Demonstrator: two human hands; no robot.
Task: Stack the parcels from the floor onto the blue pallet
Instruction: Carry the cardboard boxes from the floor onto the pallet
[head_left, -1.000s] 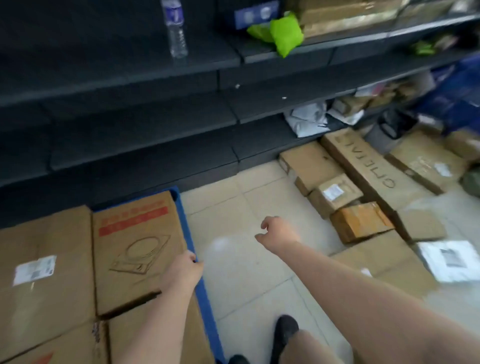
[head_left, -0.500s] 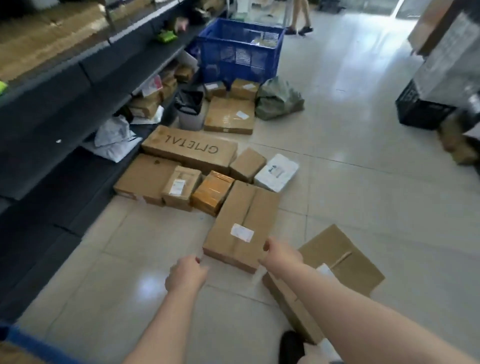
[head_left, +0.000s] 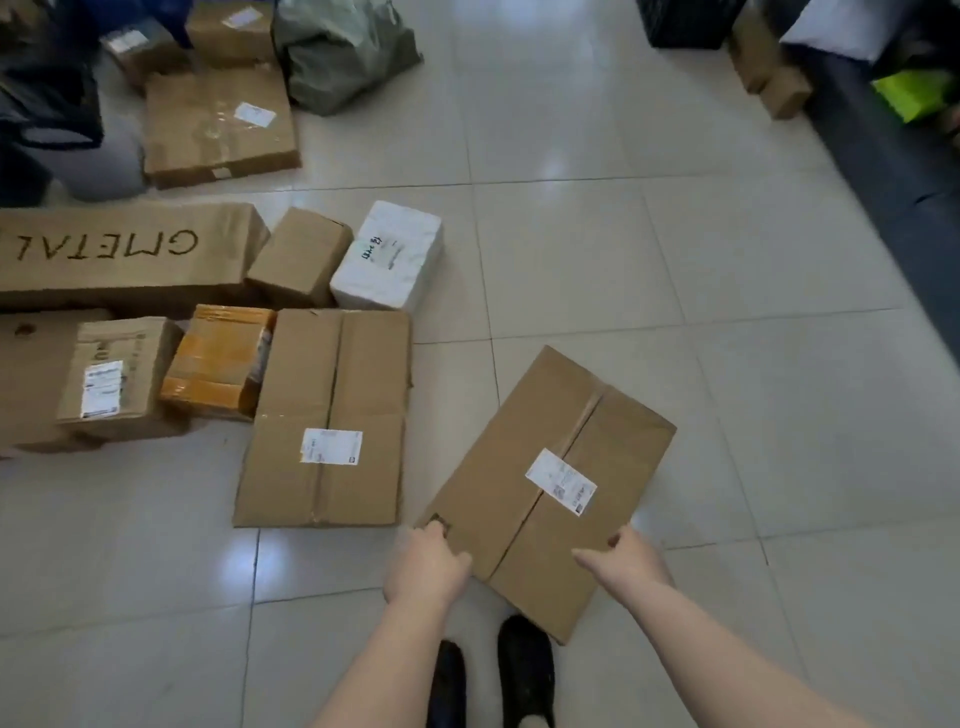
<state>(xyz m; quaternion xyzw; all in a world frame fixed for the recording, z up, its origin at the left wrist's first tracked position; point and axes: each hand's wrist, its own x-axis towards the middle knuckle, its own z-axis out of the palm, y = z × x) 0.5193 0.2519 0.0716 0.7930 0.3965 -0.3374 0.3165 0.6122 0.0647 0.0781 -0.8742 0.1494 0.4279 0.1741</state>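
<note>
The person bends over a flat cardboard parcel (head_left: 545, 488) lying skewed on the tiled floor (head_left: 675, 260), right in front of their black shoes (head_left: 524, 670). The left hand (head_left: 426, 564) grips the parcel's near-left corner, fingers (head_left: 441, 530) curled over the edge. The right hand (head_left: 626, 556) rests at the near-right edge; its thumb sits on the top face, but whether the fingers are wrapped under I cannot tell. A white shipping label (head_left: 561, 480) sits beside the taped centre seam.

Just to the left lies another flat labelled box (head_left: 327, 415), square to the tile lines. Touching its left side is an orange-taped parcel (head_left: 215, 358), then a small brown labelled box (head_left: 117, 379). Behind them are a long carton printed GMETAL (head_left: 124, 249), a small plain box (head_left: 298, 254) and a white wrapped parcel (head_left: 387, 254). Farther back on the floor rest a broad taped box (head_left: 218, 124) and a grey-green bag (head_left: 337, 52).
</note>
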